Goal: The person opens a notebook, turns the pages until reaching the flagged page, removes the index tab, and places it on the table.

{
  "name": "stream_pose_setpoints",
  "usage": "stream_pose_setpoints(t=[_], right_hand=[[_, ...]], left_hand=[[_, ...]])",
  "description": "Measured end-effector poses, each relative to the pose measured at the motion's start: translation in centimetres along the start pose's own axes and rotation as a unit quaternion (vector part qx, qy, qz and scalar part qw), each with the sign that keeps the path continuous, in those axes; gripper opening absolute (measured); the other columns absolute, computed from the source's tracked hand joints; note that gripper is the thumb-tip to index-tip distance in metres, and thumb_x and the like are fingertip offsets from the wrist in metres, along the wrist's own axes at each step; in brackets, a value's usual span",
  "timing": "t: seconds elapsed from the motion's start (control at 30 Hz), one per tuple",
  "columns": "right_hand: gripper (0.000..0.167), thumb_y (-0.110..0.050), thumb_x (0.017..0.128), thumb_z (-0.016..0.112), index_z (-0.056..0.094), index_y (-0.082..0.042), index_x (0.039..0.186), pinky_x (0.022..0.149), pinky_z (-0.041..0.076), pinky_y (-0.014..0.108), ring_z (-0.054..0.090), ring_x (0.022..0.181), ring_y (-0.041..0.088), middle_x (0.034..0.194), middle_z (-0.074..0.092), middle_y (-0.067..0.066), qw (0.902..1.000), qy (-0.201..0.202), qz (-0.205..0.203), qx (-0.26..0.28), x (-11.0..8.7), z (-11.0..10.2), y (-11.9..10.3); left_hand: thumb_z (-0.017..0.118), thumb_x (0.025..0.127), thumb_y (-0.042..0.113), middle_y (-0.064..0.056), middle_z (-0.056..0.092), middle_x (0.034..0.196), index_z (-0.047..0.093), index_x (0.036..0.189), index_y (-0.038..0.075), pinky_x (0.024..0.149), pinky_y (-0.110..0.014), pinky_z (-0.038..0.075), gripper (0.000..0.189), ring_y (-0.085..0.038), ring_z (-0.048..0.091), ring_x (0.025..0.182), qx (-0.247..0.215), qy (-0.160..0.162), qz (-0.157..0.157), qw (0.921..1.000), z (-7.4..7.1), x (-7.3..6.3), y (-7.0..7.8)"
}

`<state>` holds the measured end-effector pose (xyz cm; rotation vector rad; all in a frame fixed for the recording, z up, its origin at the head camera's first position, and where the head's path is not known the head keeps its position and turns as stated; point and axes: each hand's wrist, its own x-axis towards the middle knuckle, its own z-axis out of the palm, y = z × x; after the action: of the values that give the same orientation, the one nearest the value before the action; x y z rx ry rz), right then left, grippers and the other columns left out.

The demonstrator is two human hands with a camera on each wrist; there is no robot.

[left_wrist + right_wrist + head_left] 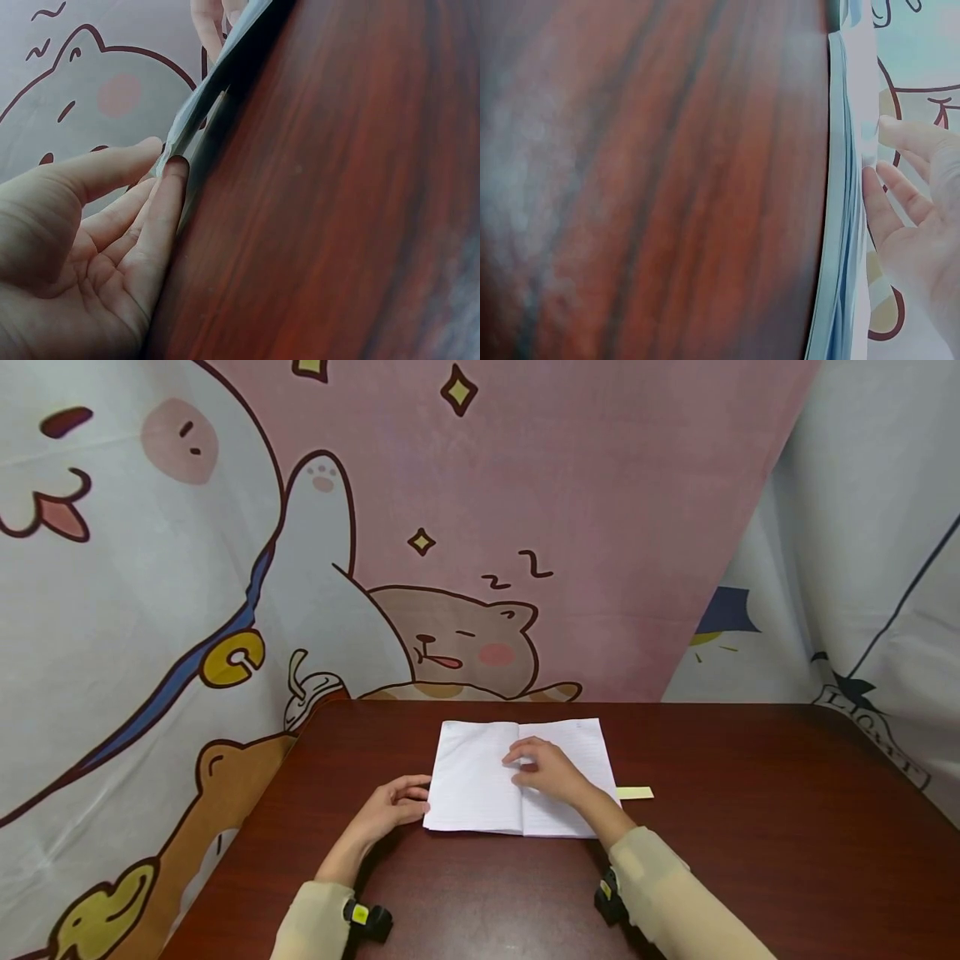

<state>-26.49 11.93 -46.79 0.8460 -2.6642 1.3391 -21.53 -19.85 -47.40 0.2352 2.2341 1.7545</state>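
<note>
An open notebook (472, 768) with blank-looking lined white pages lies flat on the table, its centre fold running front to back. At its left edge, my left hand (393, 810) pinches the notebook between thumb and fingers. The left wrist view shows this grip, with the thumb (127, 166) on the page side and the fingers (161, 217) under the edge. My right hand (551, 770) is over the right page near the fold, fingers loosely bent. In the right wrist view, those fingertips (877, 187) are right at the page surface, and the notebook's layered page edges (840, 210) show.
A pale yellow strip (635, 792) sticks out past the notebook's right edge. The dark reddish-brown table (750, 827) extends to both sides. Behind it hangs a cartoon-printed cloth (615, 527). Black wrist cameras (367, 920) sit at both sleeves.
</note>
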Motion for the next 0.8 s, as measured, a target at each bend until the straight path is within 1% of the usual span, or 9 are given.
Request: stream_pose_setpoints(t=[0.2,0.43,0.53,0.67,0.8], right_hand=[[0.022,-0.001,0.081,0.077,0.075,-0.003,0.103,0.098,0.052,0.043,0.059,0.118,0.035,0.121,0.066,0.018,0.9996,-0.005,0.001,-0.027,0.01,0.09,-0.17],[0.022,-0.002,0.08,0.078,0.075,-0.003,0.102,0.098,0.052,0.043,0.06,0.115,0.036,0.119,0.067,0.019,0.999,-0.01,-0.01,-0.042,0.25,0.22,-0.1],[0.022,-0.003,0.079,0.079,0.076,-0.004,0.102,0.097,0.053,0.041,0.059,0.115,0.036,0.12,0.066,0.019,0.9989,-0.018,-0.004,-0.043,0.3,0.27,-0.02],[0.023,-0.005,0.078,0.08,0.076,-0.006,0.101,0.095,0.054,0.036,0.057,0.113,0.034,0.121,0.064,0.018,0.9981,-0.023,0.006,-0.056,0.28,0.4,-0.03],[0.022,-0.006,0.079,0.08,0.076,-0.007,0.101,0.095,0.053,0.035,0.056,0.114,0.033,0.122,0.064,0.016,0.9978,-0.024,0.014,-0.06,0.23,0.47,-0.19]], left_hand=[[0.07,0.092,0.01,-0.021,0.062,0.119,0.051,0.141,-0.002,0.082,-0.024,0.057,0.054,-0.011,0.062,0.093,0.001,0.003,-0.003,1.0,0.03,-0.07,0.14],[0.071,0.091,0.01,-0.023,0.061,0.121,0.05,0.142,-0.002,0.081,-0.023,0.056,0.056,-0.011,0.061,0.092,0.002,0.003,-0.001,1.0,0.07,-0.11,0.17],[0.072,0.09,0.009,-0.023,0.061,0.12,0.05,0.141,-0.003,0.08,-0.022,0.056,0.057,-0.011,0.061,0.091,0.002,0.002,0.0,1.0,0.09,-0.04,0.1],[0.073,0.089,0.008,-0.023,0.062,0.119,0.051,0.14,-0.003,0.079,-0.022,0.056,0.057,-0.011,0.062,0.089,0.009,0.006,0.002,0.9999,0.15,0.05,-0.05],[0.073,0.088,0.007,-0.023,0.063,0.116,0.052,0.139,-0.003,0.077,-0.022,0.055,0.056,-0.011,0.062,0.088,0.018,0.011,0.005,0.9998,0.22,0.14,-0.1]])
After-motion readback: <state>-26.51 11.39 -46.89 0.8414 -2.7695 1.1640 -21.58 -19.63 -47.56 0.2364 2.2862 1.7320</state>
